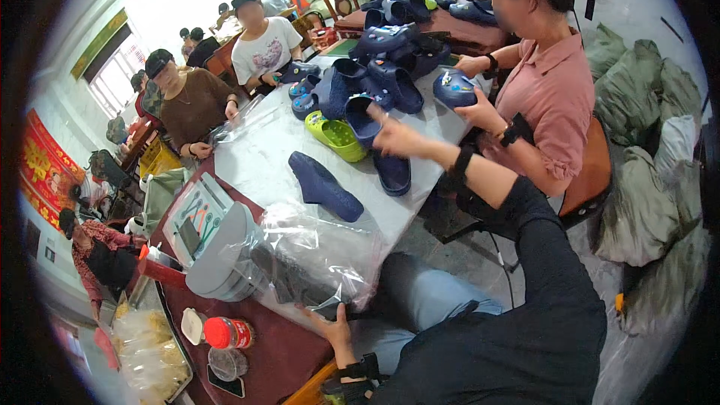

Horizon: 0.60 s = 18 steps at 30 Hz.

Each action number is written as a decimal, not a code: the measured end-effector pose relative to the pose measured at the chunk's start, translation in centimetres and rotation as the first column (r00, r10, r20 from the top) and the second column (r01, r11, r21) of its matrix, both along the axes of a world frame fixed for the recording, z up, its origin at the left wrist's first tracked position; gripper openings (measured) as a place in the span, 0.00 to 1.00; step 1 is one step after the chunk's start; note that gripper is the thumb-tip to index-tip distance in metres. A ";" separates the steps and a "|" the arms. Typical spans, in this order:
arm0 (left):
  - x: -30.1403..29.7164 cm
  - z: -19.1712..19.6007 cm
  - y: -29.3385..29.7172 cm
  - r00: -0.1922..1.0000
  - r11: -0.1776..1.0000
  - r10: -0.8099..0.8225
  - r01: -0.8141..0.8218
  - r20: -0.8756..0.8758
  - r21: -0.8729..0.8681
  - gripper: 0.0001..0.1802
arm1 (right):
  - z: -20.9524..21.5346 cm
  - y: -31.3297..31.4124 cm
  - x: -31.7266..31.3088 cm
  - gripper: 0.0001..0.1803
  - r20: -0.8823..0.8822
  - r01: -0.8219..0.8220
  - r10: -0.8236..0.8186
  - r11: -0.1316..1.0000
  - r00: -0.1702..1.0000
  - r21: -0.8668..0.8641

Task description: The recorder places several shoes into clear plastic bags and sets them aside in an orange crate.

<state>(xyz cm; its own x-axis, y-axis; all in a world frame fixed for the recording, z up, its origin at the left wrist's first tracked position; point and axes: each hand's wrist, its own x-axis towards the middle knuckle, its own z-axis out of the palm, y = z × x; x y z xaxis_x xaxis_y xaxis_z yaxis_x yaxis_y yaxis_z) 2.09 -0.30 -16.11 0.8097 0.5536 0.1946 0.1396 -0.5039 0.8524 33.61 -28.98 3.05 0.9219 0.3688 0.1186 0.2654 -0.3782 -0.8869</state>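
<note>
My left hand [334,334] is closed at the lower edge of a clear plastic bag [322,236], its thumb up against the film. Something dark lies inside the bag, partly hidden by glare. My right hand [401,137], slightly blurred, stretches across the table with its fingers extended at the opening of a navy clog [361,126]. Below that hand lies another navy clog [394,176]. A lime-green clog [335,141] rests to the left of the hand, and a single navy clog [324,186] lies nearer the bag.
Navy clogs [386,41] are heaped at the far end of the white tabletop [262,161]. A co-worker in pink [551,97] holds a decorated clog [454,88] at the right. Grey bins [221,262], a red-lidded jar [229,332] and a phone [226,381] stand or lie at the left.
</note>
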 end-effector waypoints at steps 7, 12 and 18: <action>0.5 0.7 -0.8 0.992 1.000 0.011 -0.011 0.125 -0.002 0.57 | 1.4 -7.5 9.8 0.50 -0.087 0.555 -0.552 0.795 0.829 0.245; 0.0 0.7 -0.8 0.995 1.000 0.007 -0.005 0.096 -0.027 0.57 | 1.9 -9.8 11.6 0.51 -0.205 0.650 -0.621 0.683 0.757 0.332; -0.1 -0.4 -0.7 0.999 0.999 0.014 -0.016 0.050 0.048 0.57 | 2.0 -11.2 12.1 0.51 -0.228 0.648 -0.607 0.698 0.761 0.306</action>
<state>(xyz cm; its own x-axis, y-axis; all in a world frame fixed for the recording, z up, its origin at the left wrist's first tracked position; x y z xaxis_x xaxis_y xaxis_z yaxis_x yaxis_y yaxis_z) 2.03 -1.03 -16.53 0.7902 0.5544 0.2611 0.1058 -0.5432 0.8329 45.72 -40.22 5.06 0.9376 -0.3474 0.0122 -0.0193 -0.0872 -0.9960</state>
